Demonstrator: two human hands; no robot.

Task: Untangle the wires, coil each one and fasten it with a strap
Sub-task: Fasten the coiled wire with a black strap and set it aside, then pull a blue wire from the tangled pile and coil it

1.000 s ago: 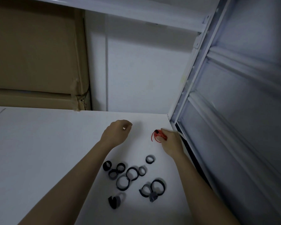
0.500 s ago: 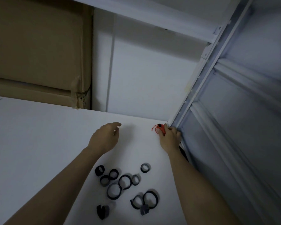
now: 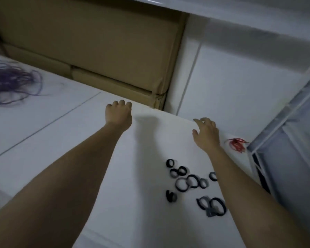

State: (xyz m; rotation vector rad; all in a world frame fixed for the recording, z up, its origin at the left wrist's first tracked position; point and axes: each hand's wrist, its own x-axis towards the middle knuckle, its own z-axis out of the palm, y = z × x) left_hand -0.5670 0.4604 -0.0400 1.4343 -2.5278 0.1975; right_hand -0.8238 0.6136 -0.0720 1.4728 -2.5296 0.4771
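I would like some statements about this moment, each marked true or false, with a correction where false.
1. The right hand holds the red coil. False: the coil lies on the table beside that hand, and the fingers are spread and hold nothing.
2. The black straps lie near the right forearm. True.
3. A purple tangle of wire lies at the far left of the table. True.
4. The left hand grips a strap. False: its fingers are curled, but nothing shows in them, and the straps lie apart from it.
5. Cardboard boxes stand behind the table. True.
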